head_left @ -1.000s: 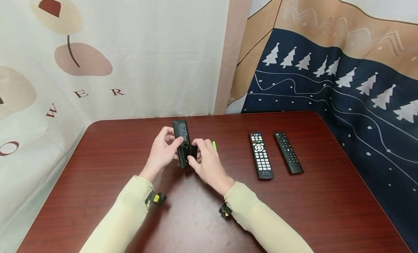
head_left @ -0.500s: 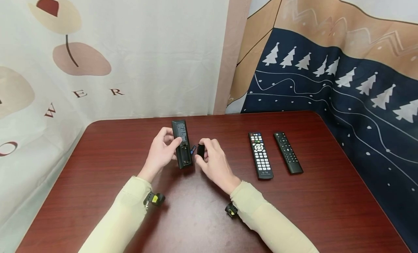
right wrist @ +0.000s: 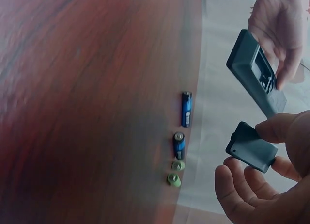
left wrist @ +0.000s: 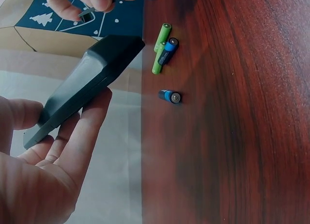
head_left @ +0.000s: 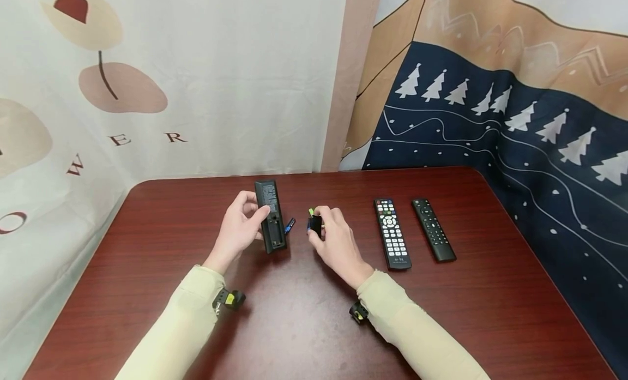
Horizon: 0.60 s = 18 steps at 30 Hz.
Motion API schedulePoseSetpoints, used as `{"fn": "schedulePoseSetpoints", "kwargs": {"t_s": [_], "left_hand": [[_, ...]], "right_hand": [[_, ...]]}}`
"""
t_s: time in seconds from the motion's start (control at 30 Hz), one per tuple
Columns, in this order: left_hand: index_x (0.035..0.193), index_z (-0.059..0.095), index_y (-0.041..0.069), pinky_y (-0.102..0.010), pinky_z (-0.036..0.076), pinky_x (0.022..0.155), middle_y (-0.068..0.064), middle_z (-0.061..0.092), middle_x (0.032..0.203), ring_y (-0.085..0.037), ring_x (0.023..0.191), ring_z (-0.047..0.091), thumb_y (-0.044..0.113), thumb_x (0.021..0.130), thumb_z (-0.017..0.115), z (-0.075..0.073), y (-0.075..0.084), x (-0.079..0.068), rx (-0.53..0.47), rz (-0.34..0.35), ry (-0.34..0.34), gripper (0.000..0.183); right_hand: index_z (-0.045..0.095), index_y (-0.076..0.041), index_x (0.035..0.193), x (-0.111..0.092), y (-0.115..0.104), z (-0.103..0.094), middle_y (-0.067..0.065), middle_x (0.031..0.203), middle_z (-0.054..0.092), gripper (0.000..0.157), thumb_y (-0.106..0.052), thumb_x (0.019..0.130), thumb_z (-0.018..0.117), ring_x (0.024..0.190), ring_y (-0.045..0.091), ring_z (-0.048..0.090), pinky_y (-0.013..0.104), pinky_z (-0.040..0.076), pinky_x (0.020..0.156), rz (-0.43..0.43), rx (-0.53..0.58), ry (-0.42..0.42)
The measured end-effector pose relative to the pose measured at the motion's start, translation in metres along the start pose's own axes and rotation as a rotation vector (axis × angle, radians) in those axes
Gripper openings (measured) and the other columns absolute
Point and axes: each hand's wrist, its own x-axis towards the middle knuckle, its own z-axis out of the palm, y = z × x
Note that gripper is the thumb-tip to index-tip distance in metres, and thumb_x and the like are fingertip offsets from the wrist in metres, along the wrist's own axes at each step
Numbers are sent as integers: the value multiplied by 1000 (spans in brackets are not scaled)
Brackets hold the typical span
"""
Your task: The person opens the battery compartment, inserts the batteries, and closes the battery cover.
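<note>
My left hand (head_left: 239, 224) grips a black remote control (head_left: 269, 208), its labelled back toward me and its battery compartment uncovered. No battery shows in that compartment. In the right wrist view, my right hand (head_left: 338, 246) pinches the small black battery cover (right wrist: 252, 147) between thumb and fingers, apart from the remote. A blue battery (head_left: 290, 225) lies on the table just right of the remote. The left wrist view shows another blue battery (left wrist: 168, 52) beside two green ones (left wrist: 163, 32); in the head view these are mostly hidden behind the cover and right hand.
A black remote with white buttons (head_left: 391, 234) lies right of my right hand. Farther right is a slimmer all-black remote (head_left: 434, 230). The red-brown table (head_left: 275, 331) meets a pale curtain (head_left: 245, 96) at the back and a dark tree-patterned cloth (head_left: 441, 129) at the right.
The right hand has drawn the battery cover away from the remote, moving right. The blue battery beside the remote has come into view. The left hand has shifted slightly left with the remote.
</note>
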Motion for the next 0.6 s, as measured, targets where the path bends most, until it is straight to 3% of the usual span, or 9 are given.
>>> {"fn": "schedulePoseSetpoints", "kwargs": {"t_s": [0.6], "left_hand": [[127,49,4,-46,62,60,-22,67,111,-17,62,63,16,104,61,-4,0,0,31,2,11,28]], "right_hand": [[56,-9,124,2,17,-14,14,102,56,35,-9,94,73,75,17,55,33,51,65,86,-46,-50]]}}
